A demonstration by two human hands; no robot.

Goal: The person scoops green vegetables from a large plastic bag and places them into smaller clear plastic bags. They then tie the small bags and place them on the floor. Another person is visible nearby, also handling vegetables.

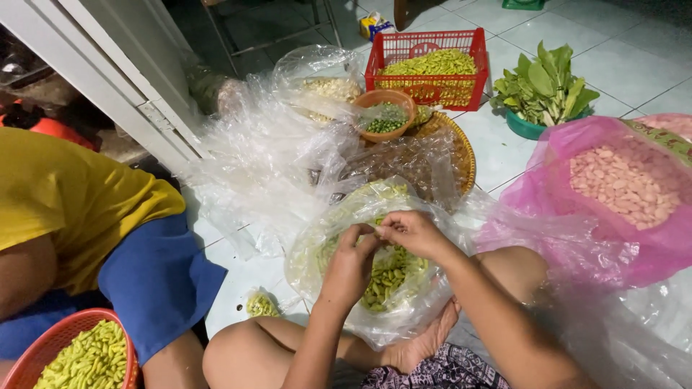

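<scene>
My left hand [351,265] and my right hand [412,234] meet over a clear plastic bag [317,245] full of green bean pods [386,277]. Both pinch one small pale pod between their fingertips at about the bag's middle. The bag lies on the tiled floor between my bent legs. My bare foot shows below the bag.
A person in a yellow shirt and blue shorts [155,277] sits at left with a red basket [43,346] of green pods. Farther back stand a red crate [425,65] of pods, an orange bowl [386,101], a woven tray [461,148], leafy greens [544,86], and a pink bag [613,238] of pale beans.
</scene>
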